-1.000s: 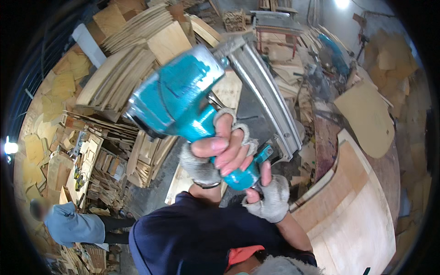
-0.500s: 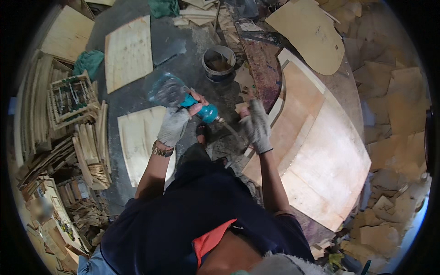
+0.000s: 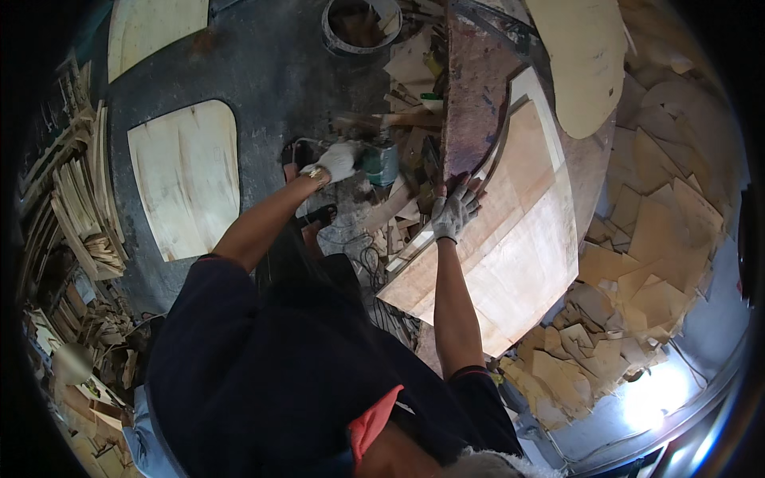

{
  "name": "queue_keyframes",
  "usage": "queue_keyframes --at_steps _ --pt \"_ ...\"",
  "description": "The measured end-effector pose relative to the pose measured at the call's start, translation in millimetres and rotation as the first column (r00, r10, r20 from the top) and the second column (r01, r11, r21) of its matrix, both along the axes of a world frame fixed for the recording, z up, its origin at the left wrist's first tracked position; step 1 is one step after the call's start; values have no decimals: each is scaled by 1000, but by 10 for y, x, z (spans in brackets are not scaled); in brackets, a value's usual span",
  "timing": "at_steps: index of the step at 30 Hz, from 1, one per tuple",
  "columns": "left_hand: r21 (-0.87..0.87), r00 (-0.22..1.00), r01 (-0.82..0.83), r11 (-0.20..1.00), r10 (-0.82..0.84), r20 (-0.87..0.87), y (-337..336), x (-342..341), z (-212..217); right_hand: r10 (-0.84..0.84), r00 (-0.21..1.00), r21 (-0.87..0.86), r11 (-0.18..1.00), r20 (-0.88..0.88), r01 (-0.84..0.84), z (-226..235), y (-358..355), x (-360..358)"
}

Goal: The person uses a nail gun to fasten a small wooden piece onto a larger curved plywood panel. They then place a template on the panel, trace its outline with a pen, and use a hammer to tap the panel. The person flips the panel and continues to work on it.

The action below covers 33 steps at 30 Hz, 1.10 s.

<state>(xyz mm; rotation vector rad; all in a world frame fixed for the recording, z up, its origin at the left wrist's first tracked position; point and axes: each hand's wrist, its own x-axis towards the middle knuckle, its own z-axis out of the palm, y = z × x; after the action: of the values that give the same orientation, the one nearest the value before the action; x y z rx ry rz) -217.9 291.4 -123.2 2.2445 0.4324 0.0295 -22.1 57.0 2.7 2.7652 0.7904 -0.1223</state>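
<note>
My left hand (image 3: 336, 162), in a grey work glove, is down by the floor, closed on a teal power tool (image 3: 381, 162) that rests among wood scraps. My right hand (image 3: 456, 210), also gloved, lies flat with fingers spread on the near edge of a large curved plywood panel (image 3: 518, 231). The panel sits on a dark rounded work surface (image 3: 478, 88). A black cord (image 3: 362, 255) trails on the floor below the tool.
A pale plywood sheet (image 3: 187, 175) lies on the grey floor at left, with stacks of wood strips (image 3: 80, 207) beside it. A round bucket (image 3: 358, 24) stands at the top. Plywood offcuts (image 3: 637, 263) pile up at right. Another curved panel (image 3: 586, 56) lies at top right.
The teal tool was held up close to the camera a second ago; it has been lowered to the floor. My right hand has moved onto the plywood panel's edge.
</note>
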Motion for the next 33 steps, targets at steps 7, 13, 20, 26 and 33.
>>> queue_keyframes --at_steps 7,13,20,26,33 --pt "-198 1000 1 980 0 4 -149 1131 -352 -22 998 50 998 -64 25 31 27 -12" --pt "-255 970 209 944 -233 -69 -174 1879 -293 -18 999 48 999 -27 19 33 33 -29" --pt "-220 896 320 921 -370 -245 -235 2157 -536 -16 999 124 992 -43 21 16 36 -19" --pt "-95 908 341 935 -354 -224 -158 2101 -524 -4 999 133 991 -31 8 2 14 -16" --pt "-154 909 187 970 -230 -348 -58 1593 -358 -9 1000 154 988 -27 13 21 38 -32"
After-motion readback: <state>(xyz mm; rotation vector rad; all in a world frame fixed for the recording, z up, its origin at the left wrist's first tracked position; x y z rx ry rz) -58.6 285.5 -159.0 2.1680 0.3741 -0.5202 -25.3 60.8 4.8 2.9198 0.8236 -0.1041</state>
